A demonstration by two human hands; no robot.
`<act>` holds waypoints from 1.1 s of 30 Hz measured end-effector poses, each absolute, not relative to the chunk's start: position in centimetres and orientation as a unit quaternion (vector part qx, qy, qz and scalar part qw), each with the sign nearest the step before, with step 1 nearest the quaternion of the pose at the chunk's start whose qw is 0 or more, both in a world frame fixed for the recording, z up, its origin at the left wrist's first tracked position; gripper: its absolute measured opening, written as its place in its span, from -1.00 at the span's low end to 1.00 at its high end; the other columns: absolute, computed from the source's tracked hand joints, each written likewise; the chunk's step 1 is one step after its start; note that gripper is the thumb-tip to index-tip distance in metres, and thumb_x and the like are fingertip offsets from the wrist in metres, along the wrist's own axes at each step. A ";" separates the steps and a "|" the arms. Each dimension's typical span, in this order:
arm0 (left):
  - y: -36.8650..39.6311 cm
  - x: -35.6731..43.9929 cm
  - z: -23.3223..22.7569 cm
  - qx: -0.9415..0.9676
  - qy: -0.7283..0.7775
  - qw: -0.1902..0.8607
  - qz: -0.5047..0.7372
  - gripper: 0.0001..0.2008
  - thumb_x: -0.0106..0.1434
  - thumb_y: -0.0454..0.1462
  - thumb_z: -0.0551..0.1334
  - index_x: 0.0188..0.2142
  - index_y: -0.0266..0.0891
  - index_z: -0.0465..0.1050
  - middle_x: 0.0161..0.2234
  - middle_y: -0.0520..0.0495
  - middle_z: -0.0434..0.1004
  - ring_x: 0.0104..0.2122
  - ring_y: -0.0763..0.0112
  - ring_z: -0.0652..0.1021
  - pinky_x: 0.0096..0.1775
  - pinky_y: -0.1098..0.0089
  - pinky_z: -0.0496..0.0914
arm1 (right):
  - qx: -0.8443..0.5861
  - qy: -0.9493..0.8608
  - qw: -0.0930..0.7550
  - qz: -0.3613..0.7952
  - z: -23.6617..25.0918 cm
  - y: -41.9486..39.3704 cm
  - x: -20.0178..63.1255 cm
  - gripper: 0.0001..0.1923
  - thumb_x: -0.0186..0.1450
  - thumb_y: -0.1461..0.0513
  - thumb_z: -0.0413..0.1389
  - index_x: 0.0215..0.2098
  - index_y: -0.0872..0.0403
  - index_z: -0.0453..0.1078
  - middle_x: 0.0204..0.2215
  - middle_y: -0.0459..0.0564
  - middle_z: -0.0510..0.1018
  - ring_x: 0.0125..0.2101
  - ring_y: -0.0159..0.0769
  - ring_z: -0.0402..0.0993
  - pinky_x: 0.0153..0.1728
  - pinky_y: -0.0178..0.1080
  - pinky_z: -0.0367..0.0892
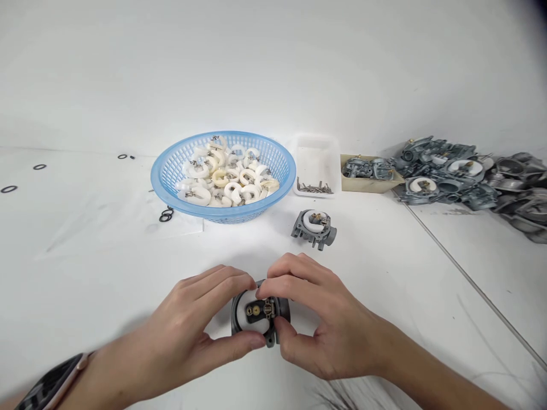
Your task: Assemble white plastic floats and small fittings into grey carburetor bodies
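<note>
A grey metal carburetor body (284, 307) lies on the white table in front of me, its open side facing up. Inside it sits a white C-shaped float (244, 313) around brass jets (256, 310). My left hand (192, 319) grips the body from the left, thumb along the near edge and fingers at the far edge. From the right, my right hand (329, 313) closes on the same body, its index fingertip by the float and its thumb at the hinge side. Whether a small pin is between the right fingers cannot be seen.
Just beyond stands another carburetor body (331, 234) with a float. A blue basket (158, 176) holds many white floats. Beside it are a white tray (316, 151) with metal pins, a beige box (367, 185) and piled carburetor bodies (448, 171). Black O-rings (166, 215) lie left.
</note>
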State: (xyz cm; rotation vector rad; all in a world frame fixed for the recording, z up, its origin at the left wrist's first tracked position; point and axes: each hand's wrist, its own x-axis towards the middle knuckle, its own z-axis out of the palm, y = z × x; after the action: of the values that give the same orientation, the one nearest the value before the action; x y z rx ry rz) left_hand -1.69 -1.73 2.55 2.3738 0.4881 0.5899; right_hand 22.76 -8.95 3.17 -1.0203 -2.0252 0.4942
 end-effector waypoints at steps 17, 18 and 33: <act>-1.8 -1.6 2.5 0.897 0.187 0.326 0.232 -0.73 0.56 -0.16 0.33 0.15 -0.06 0.35 -0.11 0.00 0.61 -0.22 0.37 0.65 -0.21 0.44 0.52 | -0.380 -0.810 0.399 0.201 3.4 -9.2 22.6 -0.59 0.25 0.43 0.09 0.04 0.02 0.41 -0.22 -0.06 0.56 -0.28 -0.26 0.50 -0.21 -0.15 0.38; -1.8 -1.6 2.4 0.897 0.185 0.327 0.235 -0.73 0.56 -0.16 0.33 0.15 -0.06 0.35 -0.11 -0.01 0.61 -0.23 0.37 0.65 -0.21 0.44 0.52 | -0.379 -0.809 0.401 0.202 3.3 -9.2 22.6 -0.59 0.25 0.43 0.10 0.04 0.02 0.41 -0.21 -0.06 0.56 -0.28 -0.26 0.51 -0.21 -0.15 0.38; -1.8 -1.5 2.4 0.899 0.179 0.316 0.246 -0.72 0.54 -0.14 0.34 0.13 -0.09 0.37 -0.14 -0.01 0.62 -0.25 0.36 0.65 -0.22 0.44 0.52 | -0.388 -0.807 0.401 0.192 3.0 -9.1 22.5 -0.58 0.25 0.43 0.11 0.04 0.02 0.43 -0.18 -0.06 0.56 -0.28 -0.29 0.51 -0.20 -0.16 0.40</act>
State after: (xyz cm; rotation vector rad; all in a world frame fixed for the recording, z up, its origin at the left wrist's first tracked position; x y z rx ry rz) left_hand -1.51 -1.79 2.40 2.3659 0.4722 0.6469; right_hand 22.54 -9.11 3.03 -0.9810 -2.0414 0.4854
